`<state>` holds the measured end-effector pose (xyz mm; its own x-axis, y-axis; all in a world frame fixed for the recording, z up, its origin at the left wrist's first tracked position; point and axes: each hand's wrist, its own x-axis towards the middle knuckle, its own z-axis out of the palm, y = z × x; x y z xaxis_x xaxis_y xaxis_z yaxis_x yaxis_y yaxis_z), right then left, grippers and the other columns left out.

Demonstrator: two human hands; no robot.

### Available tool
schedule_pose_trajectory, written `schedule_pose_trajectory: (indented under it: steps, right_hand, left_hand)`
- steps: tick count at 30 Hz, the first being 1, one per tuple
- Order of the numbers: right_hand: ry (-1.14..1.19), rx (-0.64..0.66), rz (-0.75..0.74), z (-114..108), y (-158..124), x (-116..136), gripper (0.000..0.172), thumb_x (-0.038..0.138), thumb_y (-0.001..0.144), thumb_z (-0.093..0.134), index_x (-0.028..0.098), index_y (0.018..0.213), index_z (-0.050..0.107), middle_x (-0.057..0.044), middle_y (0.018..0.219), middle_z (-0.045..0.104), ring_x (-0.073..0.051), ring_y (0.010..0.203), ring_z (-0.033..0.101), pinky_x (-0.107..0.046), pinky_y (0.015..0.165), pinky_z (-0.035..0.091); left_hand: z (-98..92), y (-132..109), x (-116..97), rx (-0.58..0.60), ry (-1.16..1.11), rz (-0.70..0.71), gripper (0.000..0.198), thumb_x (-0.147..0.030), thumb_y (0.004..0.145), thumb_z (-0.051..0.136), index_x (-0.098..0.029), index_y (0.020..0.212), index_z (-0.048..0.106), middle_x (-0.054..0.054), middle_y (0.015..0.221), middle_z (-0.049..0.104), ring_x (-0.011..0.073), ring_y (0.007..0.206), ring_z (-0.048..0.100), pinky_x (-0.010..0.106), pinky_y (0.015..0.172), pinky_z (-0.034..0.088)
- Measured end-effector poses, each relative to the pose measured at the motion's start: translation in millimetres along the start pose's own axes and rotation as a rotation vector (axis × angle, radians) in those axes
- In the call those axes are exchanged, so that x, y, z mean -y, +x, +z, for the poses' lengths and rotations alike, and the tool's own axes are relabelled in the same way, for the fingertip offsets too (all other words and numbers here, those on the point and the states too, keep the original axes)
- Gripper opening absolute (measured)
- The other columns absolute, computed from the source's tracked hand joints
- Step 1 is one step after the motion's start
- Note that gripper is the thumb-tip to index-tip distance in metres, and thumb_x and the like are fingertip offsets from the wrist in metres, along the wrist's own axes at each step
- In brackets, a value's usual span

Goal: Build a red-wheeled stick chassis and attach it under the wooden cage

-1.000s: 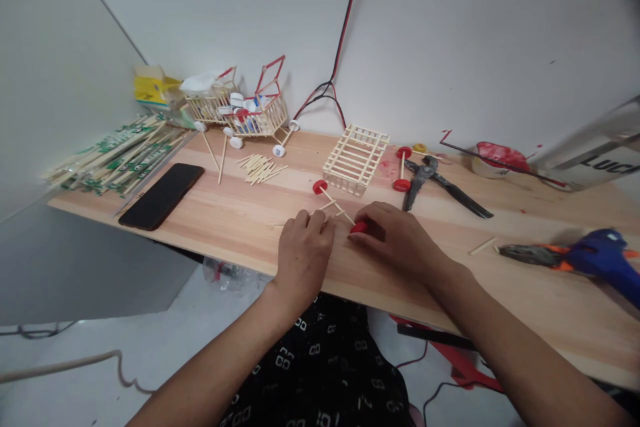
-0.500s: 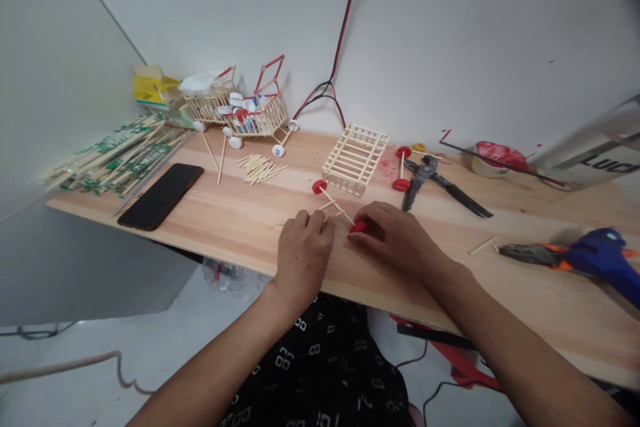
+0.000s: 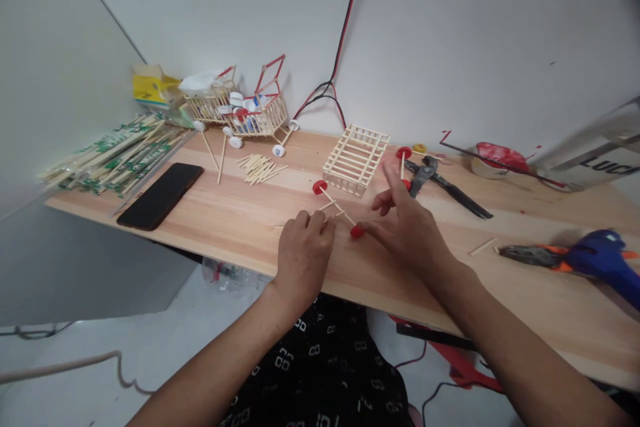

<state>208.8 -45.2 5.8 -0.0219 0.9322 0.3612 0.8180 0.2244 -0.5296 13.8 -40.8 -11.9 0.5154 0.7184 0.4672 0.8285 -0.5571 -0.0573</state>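
Note:
My left hand (image 3: 306, 247) is closed with its fingertips pressed on a thin wooden stick (image 3: 323, 208) that joins a stick axle (image 3: 343, 209). This axle has a red bottle-cap wheel (image 3: 319, 187) at its far end and another red cap (image 3: 357, 231) at its near end. My right hand (image 3: 413, 230) has its fingers spread, and its thumb is at the near cap; whether it touches I cannot tell. A small stick basket (image 3: 356, 159) lies just beyond. A second red-capped axle (image 3: 403, 163) is partly hidden by my right fingers.
Pliers (image 3: 445, 183), a blue glue gun (image 3: 603, 257) and a red-stained cup (image 3: 500, 160) are on the right. Leftward are a phone (image 3: 161, 197), cut sticks (image 3: 260, 169), wrapped chopsticks (image 3: 123, 157) and stick carts (image 3: 257, 117). A cable (image 3: 345, 27) hangs down the wall.
My right fingers have come off the near red cap and spread apart, the forefinger rising toward the second axle. My left hand and the axle have stayed in place.

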Motion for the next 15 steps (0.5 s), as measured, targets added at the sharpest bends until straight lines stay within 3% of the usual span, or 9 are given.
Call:
schedule_pose_trajectory:
  steps: [3,7,9,11,13,15]
  right_hand:
    - [-0.017,0.007,0.037,0.9,0.7,-2.7,0.089,0.038,0.080,0.064,0.022,0.153,0.015,-0.002,0.083,0.063,-0.019,0.069,0.057,-0.035,0.066,0.045]
    - [-0.033,0.017,0.034,2.7,0.4,-5.4,0.076,0.040,0.082,0.061,0.021,0.148,0.028,-0.003,0.085,0.064,-0.020,0.072,0.057,-0.036,0.068,0.044]
    - [-0.056,0.005,-0.008,2.2,-0.2,-4.4,0.059,0.039,0.082,0.061,0.021,0.136,0.045,-0.004,0.085,0.063,-0.020,0.073,0.057,-0.036,0.069,0.044]
    - [-0.072,-0.045,-0.095,0.8,-1.4,-2.4,0.031,0.037,0.085,0.060,0.021,0.111,0.059,-0.004,0.084,0.062,-0.020,0.077,0.057,-0.035,0.072,0.044]
    - [-0.073,-0.136,-0.172,-0.8,-3.0,-0.7,0.014,0.035,0.087,0.058,0.021,0.091,0.058,-0.005,0.084,0.060,-0.020,0.080,0.056,-0.034,0.074,0.044]
    - [-0.076,-0.191,-0.206,-1.7,-4.1,0.0,0.012,0.034,0.088,0.058,0.022,0.087,0.056,-0.005,0.086,0.060,-0.020,0.081,0.056,-0.034,0.075,0.043]
  left_hand:
    - [-0.8,0.4,-0.1,0.007,0.002,-0.002,0.009,-0.014,0.086,0.062,-0.019,0.092,0.066,0.005,0.086,0.062,0.0215,0.075,0.052,0.036,0.061,0.042]
    - [-1.0,0.5,-0.1,0.008,0.002,-0.009,0.009,-0.013,0.085,0.063,-0.019,0.091,0.066,0.004,0.086,0.062,0.0218,0.076,0.053,0.036,0.061,0.042]
    - [-0.9,0.5,0.0,0.011,-0.002,-0.009,0.008,-0.013,0.085,0.063,-0.019,0.090,0.066,0.004,0.085,0.062,0.0215,0.076,0.052,0.036,0.061,0.042]
    - [-0.7,0.3,0.1,0.014,-0.007,-0.011,0.008,-0.014,0.085,0.063,-0.019,0.091,0.066,0.004,0.086,0.062,0.0213,0.076,0.052,0.035,0.061,0.042]
    - [-0.3,0.2,0.2,0.016,-0.007,-0.014,0.007,-0.014,0.085,0.063,-0.019,0.090,0.065,0.004,0.086,0.061,0.0214,0.076,0.052,0.035,0.061,0.042]
    - [0.1,0.1,0.3,0.018,-0.003,-0.016,0.006,-0.013,0.085,0.062,-0.018,0.088,0.065,0.004,0.085,0.061,0.0215,0.076,0.052,0.036,0.061,0.042]
